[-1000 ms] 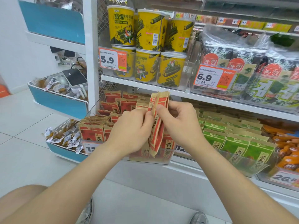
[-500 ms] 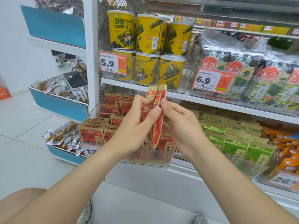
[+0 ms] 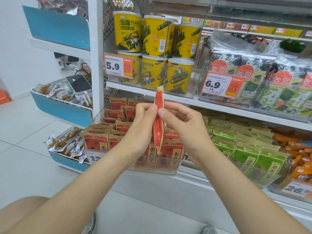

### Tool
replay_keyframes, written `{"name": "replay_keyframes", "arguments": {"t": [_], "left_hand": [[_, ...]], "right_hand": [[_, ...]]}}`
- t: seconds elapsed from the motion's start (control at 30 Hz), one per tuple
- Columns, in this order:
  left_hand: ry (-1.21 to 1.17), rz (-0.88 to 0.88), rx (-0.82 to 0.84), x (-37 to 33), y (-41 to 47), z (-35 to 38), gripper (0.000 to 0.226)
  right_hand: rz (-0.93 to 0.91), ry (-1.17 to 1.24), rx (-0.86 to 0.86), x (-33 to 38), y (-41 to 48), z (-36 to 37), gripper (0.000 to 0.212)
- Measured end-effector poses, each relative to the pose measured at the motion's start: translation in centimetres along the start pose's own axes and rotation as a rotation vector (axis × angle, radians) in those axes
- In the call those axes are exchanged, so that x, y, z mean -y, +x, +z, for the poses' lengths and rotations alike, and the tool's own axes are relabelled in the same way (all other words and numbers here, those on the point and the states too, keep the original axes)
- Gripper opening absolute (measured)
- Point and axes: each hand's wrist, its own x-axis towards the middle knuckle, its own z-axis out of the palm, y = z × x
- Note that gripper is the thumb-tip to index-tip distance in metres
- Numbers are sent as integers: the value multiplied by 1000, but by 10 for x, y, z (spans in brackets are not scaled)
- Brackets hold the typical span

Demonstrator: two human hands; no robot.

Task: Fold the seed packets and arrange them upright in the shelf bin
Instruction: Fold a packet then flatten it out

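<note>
Both hands are pinching a red seed packet (image 3: 158, 119) edge-on above the shelf bin (image 3: 152, 170).

From the head camera, the left hand (image 3: 140, 130) and right hand (image 3: 184, 129) are each closing curled fingers (image 3: 152, 108) on the packet's middle, holding it upright just above the clear bin where other red packets (image 3: 96, 141) are standing in rows. Seen edge-on, it is perhaps one folded packet; I cannot tell. Doing this well probably means pressing the crease flat along its length, then lowering it straight into a front gap.
</note>
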Motion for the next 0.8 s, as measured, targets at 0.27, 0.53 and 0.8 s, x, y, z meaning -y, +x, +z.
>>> {"name": "replay_keyframes", "arguments": {"t": [0.27, 0.53, 0.8], "left_hand": [[-217, -70, -253, -4, 6, -1, 33], [-261, -92, -36, -16, 5, -19, 55], [-277, -117, 29, -15, 7, -23, 48]], "right_hand": [[229, -194, 154, 3, 2, -3, 26], [232, -4, 119, 3, 1, -9, 32], [239, 4, 67, 12, -4, -4, 29]]}}
